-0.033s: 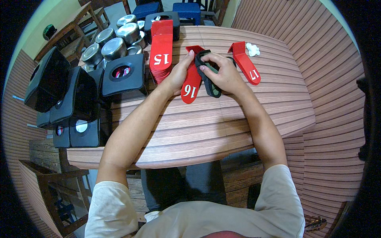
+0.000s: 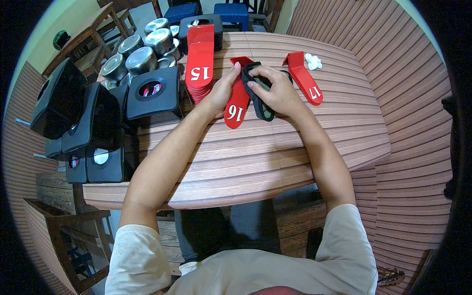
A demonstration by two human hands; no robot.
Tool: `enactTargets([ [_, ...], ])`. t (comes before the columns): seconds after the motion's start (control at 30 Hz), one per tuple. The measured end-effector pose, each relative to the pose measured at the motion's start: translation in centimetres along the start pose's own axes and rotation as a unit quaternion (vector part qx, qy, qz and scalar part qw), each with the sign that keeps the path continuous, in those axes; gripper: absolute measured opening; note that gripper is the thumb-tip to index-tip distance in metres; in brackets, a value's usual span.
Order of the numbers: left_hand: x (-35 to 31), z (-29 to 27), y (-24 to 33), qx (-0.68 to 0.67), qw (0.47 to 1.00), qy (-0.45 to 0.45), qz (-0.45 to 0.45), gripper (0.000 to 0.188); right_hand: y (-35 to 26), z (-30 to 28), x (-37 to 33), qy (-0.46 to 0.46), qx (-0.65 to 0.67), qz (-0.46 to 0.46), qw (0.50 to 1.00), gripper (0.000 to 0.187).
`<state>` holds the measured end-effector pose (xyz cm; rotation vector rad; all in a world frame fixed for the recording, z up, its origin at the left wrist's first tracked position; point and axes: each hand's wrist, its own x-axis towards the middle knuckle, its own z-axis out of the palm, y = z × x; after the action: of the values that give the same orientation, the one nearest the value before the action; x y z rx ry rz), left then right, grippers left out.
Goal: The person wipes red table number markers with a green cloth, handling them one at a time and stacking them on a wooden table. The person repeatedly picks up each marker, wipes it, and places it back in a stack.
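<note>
My left hand (image 2: 223,93) is closed along the left edge of a red number sign (image 2: 237,101), a bent plate with white digits at its near end. My right hand (image 2: 278,91) grips a folded black and dark green cloth (image 2: 260,105) against the sign's right side. The cloth's exact kind is unclear, and part of it is hidden under my fingers. To the left stands a stack of similar red signs (image 2: 200,61). Another bent red sign (image 2: 306,81) lies apart on the right.
Black boxes with round openings (image 2: 153,93) crowd the table's left side, some stacked (image 2: 93,115). Behind them are several round metal containers (image 2: 141,60). A crumpled white tissue (image 2: 313,61) lies at the far right. Blue stools (image 2: 231,14) stand beyond the wood-patterned table (image 2: 236,167).
</note>
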<state>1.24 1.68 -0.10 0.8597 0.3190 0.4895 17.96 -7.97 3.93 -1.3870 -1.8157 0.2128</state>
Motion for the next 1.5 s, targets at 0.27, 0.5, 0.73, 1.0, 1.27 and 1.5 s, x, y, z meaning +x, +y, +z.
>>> enactTargets([
  [0.27, -0.2, 0.6, 0.0, -0.016, 1.0, 0.005, 0.006, 0.05, -0.2, 0.0, -0.1, 0.018, -0.008, 0.035, 0.999, 0.025],
  [0.5, 0.1, 0.1, 0.1, 0.044, 0.999, -0.005, 0.007, 0.055, -0.5, 0.3, 0.1, 0.129, 0.264, 0.138, 0.946, 0.018],
  [0.73, 0.5, 0.0, -0.7, -0.023, 0.999, 0.035, 0.028, 0.045, -1.8, 1.7, -0.3, 0.001, 0.014, -0.023, 1.0, 0.029],
  [1.0, 0.6, -0.2, -0.7, 0.008, 0.997, 0.072, 0.031, 0.045, -3.2, 0.6, -0.4, -0.172, 0.065, -0.037, 0.982, 0.026],
  [1.27, 0.7, -0.6, -0.6, 0.011, 0.999, 0.033, 0.028, 0.046, -2.5, 0.5, -0.3, -0.122, 0.011, -0.018, 0.992, 0.025],
  [1.5, 0.5, 0.0, -0.7, 0.003, 0.999, 0.014, 0.038, 0.047, -1.7, 0.1, -0.2, -0.043, -0.007, 0.036, 0.998, 0.026],
])
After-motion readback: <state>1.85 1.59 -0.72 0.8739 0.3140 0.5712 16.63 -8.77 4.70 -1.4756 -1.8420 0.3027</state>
